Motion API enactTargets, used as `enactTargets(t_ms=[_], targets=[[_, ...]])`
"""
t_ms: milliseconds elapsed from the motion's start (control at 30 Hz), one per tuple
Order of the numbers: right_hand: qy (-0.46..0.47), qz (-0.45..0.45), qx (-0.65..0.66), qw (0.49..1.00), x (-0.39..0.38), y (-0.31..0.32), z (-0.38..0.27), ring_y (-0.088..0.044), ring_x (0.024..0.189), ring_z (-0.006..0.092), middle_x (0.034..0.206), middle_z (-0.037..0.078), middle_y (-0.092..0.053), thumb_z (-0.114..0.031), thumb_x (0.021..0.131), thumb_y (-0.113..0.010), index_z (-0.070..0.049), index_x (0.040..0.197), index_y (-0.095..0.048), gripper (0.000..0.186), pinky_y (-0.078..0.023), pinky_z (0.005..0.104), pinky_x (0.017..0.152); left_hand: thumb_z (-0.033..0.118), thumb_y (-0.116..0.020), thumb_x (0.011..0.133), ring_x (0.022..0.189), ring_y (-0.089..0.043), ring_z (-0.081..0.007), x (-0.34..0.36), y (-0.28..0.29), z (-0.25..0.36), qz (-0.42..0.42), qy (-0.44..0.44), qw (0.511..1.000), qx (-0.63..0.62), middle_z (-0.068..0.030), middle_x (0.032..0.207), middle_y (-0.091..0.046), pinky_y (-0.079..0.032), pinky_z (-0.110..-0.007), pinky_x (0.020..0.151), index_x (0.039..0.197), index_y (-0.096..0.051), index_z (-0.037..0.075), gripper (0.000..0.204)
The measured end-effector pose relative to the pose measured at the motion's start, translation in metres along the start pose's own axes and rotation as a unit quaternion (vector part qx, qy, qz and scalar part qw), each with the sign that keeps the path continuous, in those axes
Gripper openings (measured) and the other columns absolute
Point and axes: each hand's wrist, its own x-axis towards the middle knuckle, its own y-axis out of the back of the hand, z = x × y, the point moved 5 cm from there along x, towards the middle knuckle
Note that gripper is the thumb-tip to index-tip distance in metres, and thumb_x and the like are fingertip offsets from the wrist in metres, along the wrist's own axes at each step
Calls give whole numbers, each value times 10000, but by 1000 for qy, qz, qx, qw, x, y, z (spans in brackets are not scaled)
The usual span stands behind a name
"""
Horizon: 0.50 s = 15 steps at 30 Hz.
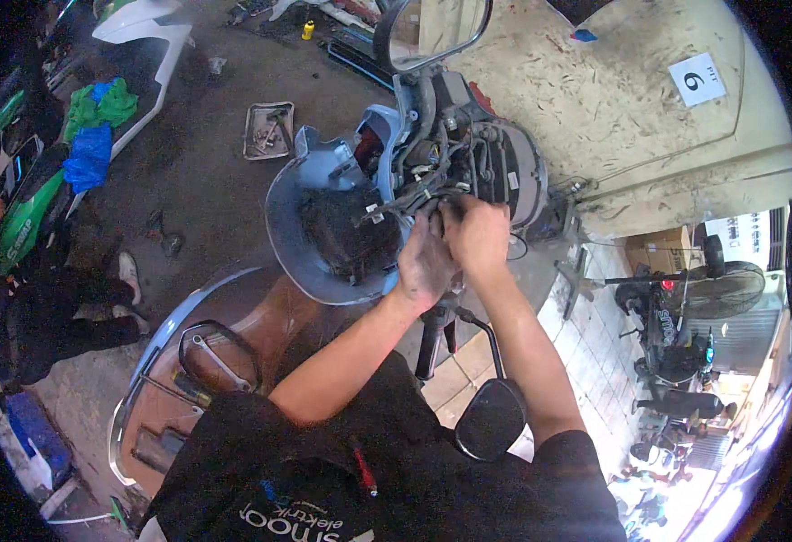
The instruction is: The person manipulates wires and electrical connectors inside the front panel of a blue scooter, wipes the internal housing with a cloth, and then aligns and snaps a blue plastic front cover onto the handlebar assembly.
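Observation:
Both my hands are close together at a dark bundle of wires [427, 191] in the opened front of a scooter. My left hand [426, 264], dark with grime, is closed on the wires from below. My right hand [480, 239] is beside it with curled fingers, closed on the same wires; its fingertips are partly hidden. Cables and connectors spread above my fingers, over the exposed front assembly [495, 163]. Left of my hands is the light blue body panel [283, 239], curved around a dark cavity.
Mirrors stand above [438, 32] and below [491, 420] my hands, with a handlebar grip [429, 343] nearby. A metal tray of small parts [268, 132] lies on the floor. Spanners [220, 361] rest on the brown surface at lower left. A stained cream wall panel [613, 99] rises at right.

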Motion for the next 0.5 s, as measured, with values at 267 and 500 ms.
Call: enactTargets(t_ms=[267, 500], targets=[[49, -50, 65, 995, 4, 5, 5, -637, 757, 370, 788, 212, -648, -211, 753, -670, -11, 881, -685, 238, -497, 421, 710, 595, -495, 844, 1270, -365, -222, 4, 13, -10, 2, 19, 1000, 7, 42, 1358, -410, -290, -456, 1026, 1345, -351, 248, 626], [53, -8, 77, 996, 1, 6, 8, -603, 742, 380, 747, 189, -637, -187, 748, -629, -28, 774, -670, 166, -430, 440, 751, 591, -512, 836, 1257, -383, -220, 3, 16, -14, 20, 17, 1000, 4, 25, 1330, -435, -307, -460, 1011, 1326, -388, 225, 624]])
